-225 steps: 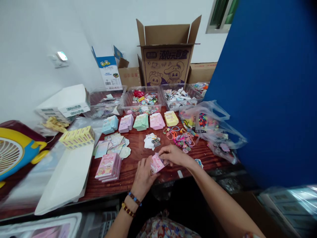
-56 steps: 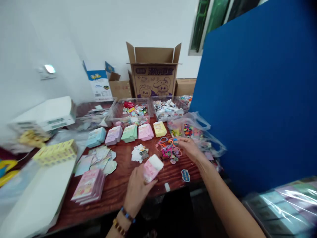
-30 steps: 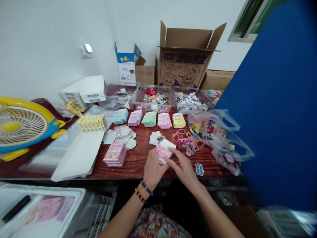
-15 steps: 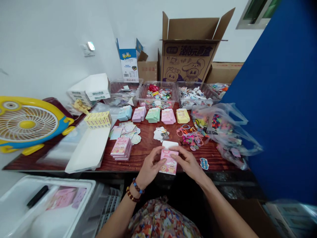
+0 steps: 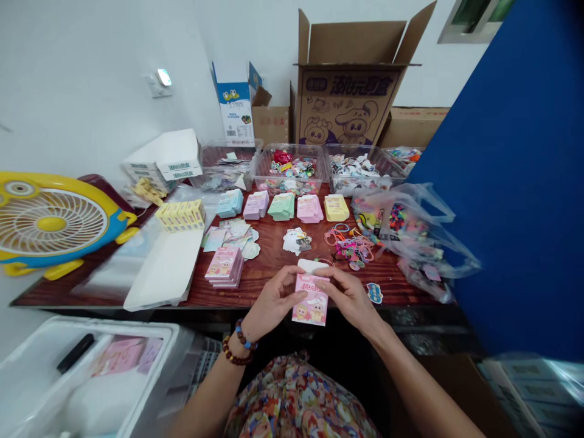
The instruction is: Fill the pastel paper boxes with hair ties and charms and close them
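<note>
A small pink box [image 5: 311, 299] with a cartoon figure and a white top flap is held upright at the table's near edge. My left hand [image 5: 272, 300] grips its left side and my right hand [image 5: 350, 298] grips its right side, fingers pinched at the flap. Just beyond lie a pile of coloured rubber bands [image 5: 349, 246] and a small heap of stickers [image 5: 296, 240]. A stack of flat pink boxes [image 5: 223, 266] lies to the left.
Stacks of pastel cards [image 5: 283, 207], clear bins of trinkets [image 5: 292, 170], cardboard boxes [image 5: 349, 79], plastic bags [image 5: 410, 231], a yellow fan [image 5: 50, 222] and a blue panel [image 5: 515, 182] surround the wooden table [image 5: 274, 274]. A white tub [image 5: 82, 377] sits lower left.
Earlier my right hand reached to the rubber bands while the left held the box; now both hands hold the box upright, slightly nearer me than half a second ago.
</note>
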Demonstrator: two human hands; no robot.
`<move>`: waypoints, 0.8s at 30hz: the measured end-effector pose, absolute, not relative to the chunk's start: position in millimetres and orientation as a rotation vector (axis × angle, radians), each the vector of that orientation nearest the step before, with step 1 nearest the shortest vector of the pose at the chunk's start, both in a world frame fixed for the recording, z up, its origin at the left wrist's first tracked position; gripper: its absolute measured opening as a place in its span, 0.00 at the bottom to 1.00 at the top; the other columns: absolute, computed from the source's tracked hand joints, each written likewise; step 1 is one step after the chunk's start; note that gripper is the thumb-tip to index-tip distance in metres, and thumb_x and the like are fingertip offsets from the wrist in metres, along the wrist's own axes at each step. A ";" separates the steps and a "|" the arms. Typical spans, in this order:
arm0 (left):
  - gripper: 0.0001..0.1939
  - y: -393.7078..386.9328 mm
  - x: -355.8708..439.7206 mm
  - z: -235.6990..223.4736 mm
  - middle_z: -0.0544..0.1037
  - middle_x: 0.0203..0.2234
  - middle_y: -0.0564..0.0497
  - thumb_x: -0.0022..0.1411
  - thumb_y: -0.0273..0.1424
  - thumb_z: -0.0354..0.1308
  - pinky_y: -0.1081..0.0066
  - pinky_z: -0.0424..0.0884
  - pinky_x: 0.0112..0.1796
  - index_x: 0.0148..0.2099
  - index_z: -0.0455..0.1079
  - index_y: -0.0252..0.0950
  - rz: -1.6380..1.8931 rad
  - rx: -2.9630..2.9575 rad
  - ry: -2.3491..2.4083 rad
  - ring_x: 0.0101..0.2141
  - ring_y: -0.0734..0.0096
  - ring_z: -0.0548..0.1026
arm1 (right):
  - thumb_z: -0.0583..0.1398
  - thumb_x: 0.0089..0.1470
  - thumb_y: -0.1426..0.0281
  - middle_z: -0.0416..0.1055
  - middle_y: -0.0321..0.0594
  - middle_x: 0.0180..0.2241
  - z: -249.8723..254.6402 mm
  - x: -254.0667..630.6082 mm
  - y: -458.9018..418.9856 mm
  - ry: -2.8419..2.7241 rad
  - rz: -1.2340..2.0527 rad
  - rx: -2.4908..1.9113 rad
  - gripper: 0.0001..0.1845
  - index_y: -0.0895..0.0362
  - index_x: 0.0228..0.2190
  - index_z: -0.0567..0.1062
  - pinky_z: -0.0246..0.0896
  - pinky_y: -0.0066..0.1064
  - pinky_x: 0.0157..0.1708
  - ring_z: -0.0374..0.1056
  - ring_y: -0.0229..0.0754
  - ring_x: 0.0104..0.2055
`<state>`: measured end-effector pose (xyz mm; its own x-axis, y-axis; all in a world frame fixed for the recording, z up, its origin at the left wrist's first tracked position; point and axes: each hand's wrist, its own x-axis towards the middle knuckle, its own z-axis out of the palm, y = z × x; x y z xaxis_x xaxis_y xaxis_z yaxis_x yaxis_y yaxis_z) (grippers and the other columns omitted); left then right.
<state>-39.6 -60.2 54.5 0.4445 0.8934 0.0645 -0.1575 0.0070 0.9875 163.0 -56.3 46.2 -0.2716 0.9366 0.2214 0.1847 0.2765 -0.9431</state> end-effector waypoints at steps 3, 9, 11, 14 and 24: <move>0.19 -64.4 -38.7 55.0 0.76 0.45 0.47 0.62 0.34 0.61 0.67 0.73 0.44 0.53 0.61 0.38 0.999 1.305 0.761 0.44 0.64 0.76 | 0.59 0.61 0.61 0.74 0.42 0.48 50.0 161.9 -58.2 -1.658 1.080 -1.015 0.23 0.50 0.57 0.66 0.67 0.33 0.44 0.72 0.44 0.46; 0.19 -71.0 -38.2 58.5 0.76 0.45 0.49 0.62 0.32 0.62 0.68 0.74 0.41 0.50 0.57 0.41 1.021 1.268 0.717 0.43 0.67 0.76 | 0.56 0.63 0.59 0.77 0.41 0.43 72.1 163.6 -52.4 -1.713 1.035 -1.026 0.15 0.53 0.42 0.77 0.67 0.32 0.41 0.73 0.44 0.43; 0.19 -72.3 -39.0 59.2 0.76 0.45 0.49 0.61 0.33 0.62 0.68 0.74 0.41 0.49 0.56 0.41 1.022 1.263 0.729 0.43 0.67 0.77 | 0.56 0.63 0.59 0.78 0.41 0.41 81.3 164.0 -49.0 -1.731 1.053 -1.037 0.15 0.55 0.38 0.78 0.66 0.32 0.41 0.73 0.44 0.42; 0.20 -73.6 -40.7 59.3 0.77 0.42 0.51 0.61 0.34 0.63 0.68 0.74 0.40 0.48 0.54 0.42 1.014 1.252 0.738 0.41 0.67 0.78 | 0.59 0.59 0.59 0.78 0.39 0.35 93.1 165.6 -44.5 -1.827 1.118 -1.049 0.14 0.57 0.34 0.78 0.66 0.30 0.35 0.73 0.42 0.36; 0.21 -76.7 -47.0 60.8 0.77 0.45 0.47 0.62 0.32 0.62 0.68 0.75 0.39 0.50 0.53 0.42 0.972 1.262 0.699 0.41 0.65 0.79 | 0.60 0.59 0.63 0.81 0.35 0.38 106.5 171.4 -38.9 -2.020 1.182 -1.030 0.14 0.50 0.44 0.82 0.70 0.33 0.37 0.76 0.45 0.38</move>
<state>-47.0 -76.7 60.8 0.4468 0.8913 0.0769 -0.2103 0.0211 0.9774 171.4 -38.9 106.5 -0.5362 0.8388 0.0945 0.3283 0.3104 -0.8921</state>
